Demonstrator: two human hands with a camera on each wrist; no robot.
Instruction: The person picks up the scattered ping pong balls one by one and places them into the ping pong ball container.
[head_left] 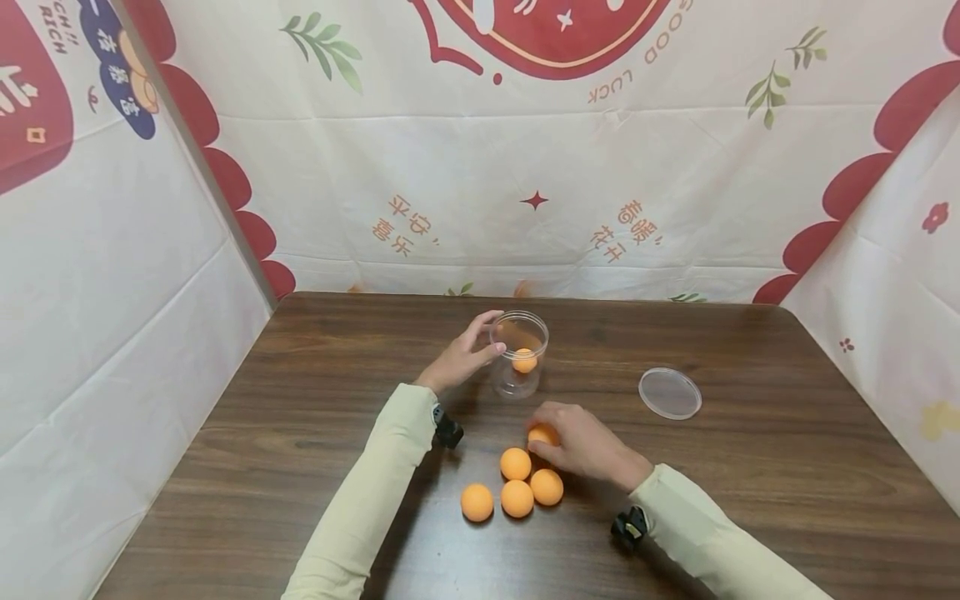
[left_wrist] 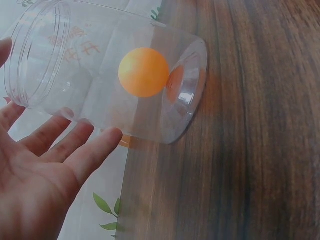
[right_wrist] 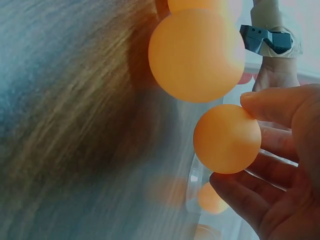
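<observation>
A clear plastic jar [head_left: 516, 379] stands upright on the table with an orange ball [left_wrist: 144, 72] inside, near its base. My left hand [head_left: 467, 357] holds the jar from the left, thumb near the rim and fingers along the far side. In front of the jar, my right hand [head_left: 585, 442] pinches another orange ball [right_wrist: 227, 139] between thumb and fingers. Several more orange balls [head_left: 517, 498] lie close together just in front of that hand; one ball [head_left: 477, 502] sits a little apart on the left.
A round clear lid [head_left: 670, 393] lies flat on the brown wooden table [head_left: 315, 400], to the right of the jar. White printed cloth [head_left: 450, 167] hangs behind the table and along both sides.
</observation>
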